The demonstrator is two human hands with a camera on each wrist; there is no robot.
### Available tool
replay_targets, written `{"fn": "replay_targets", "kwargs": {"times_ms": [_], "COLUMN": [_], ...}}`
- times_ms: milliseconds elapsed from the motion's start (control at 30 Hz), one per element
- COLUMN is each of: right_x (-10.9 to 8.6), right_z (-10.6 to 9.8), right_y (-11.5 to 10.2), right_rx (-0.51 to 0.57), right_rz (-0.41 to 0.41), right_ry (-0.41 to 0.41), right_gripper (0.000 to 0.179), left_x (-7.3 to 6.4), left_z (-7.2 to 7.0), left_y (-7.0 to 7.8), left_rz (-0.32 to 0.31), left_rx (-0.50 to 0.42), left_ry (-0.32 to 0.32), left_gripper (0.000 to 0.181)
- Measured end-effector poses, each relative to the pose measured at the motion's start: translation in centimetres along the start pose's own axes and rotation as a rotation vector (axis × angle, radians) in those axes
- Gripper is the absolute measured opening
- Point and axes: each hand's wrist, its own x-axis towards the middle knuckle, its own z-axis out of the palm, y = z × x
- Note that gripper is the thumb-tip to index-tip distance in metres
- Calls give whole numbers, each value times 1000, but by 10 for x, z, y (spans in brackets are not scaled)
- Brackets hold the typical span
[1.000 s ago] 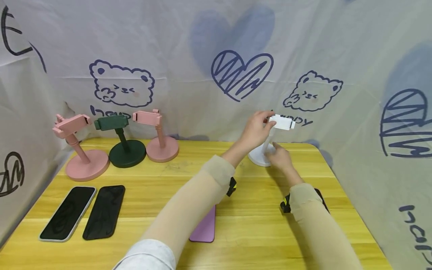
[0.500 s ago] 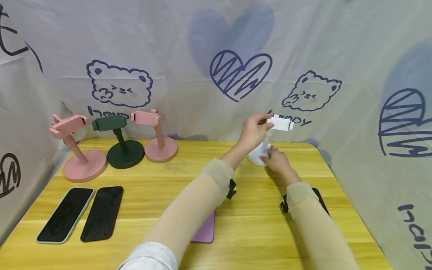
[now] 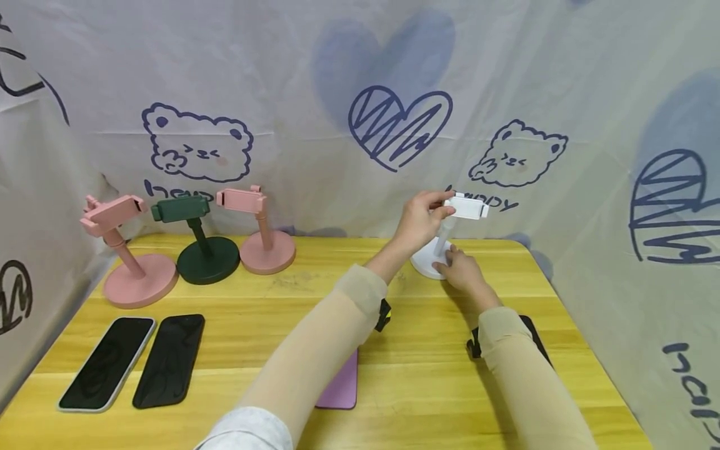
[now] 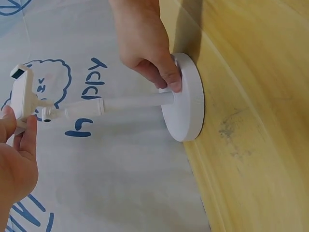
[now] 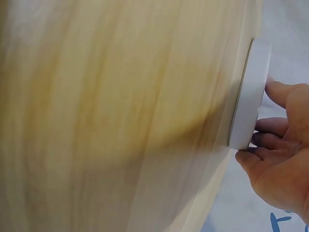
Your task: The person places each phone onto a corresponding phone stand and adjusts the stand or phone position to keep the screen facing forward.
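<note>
A white phone stand (image 3: 425, 260) stands upright near the back right of the table. My left hand (image 3: 417, 220) pinches the left end of its clamp head (image 3: 468, 207) between thumb and fingers. Low down, my right hand (image 3: 464, 272) holds the round base (image 4: 195, 108). In the left wrist view a digit of the right hand (image 4: 145, 41) presses on top of the base beside the pole, while the left hand (image 4: 19, 166) shows at the clamp. The right wrist view has the right hand (image 5: 285, 150) at the base's edge.
Two pink phone stands (image 3: 140, 280) (image 3: 267, 253) and a green one (image 3: 208, 259) stand at the back left. Two dark-screened phones (image 3: 107, 365) (image 3: 169, 361) lie before them. A purple phone (image 3: 340, 384) and a dark one (image 3: 537, 340) are partly hidden by my sleeves.
My right hand has shifted slightly left and nearer along the white stand's base. The left hand stays at the clamp head. The whole head view has drifted a little.
</note>
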Motion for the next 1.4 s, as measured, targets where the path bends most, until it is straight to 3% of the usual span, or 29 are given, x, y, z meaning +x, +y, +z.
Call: {"fn": "replay_targets", "kwargs": {"times_ms": [200, 433, 800, 1100, 1400], "right_x": [-7, -33, -99, -145, -168], "right_z": [-8, -27, -48, -49, -56], "right_y": [-2, -7, -5, 18, 44], "right_rx": [125, 178, 93, -31, -109], "right_rz": [39, 5, 29, 54, 208], "right_ry": [-5, 65, 72, -19, -147], "right_gripper": [69, 72, 83, 94, 111], "left_x": [1, 0, 1, 4, 3], "left_z": [-1, 0, 5, 0, -3], "left_y": [4, 6, 4, 4, 5], "left_rz": [-12, -52, -61, -81, -77], "left_rx": [-1, -1, -8, -12, -8], "left_ry": [-12, -28, -29, -17, -11], "left_gripper": [35, 34, 35, 34, 34]}}
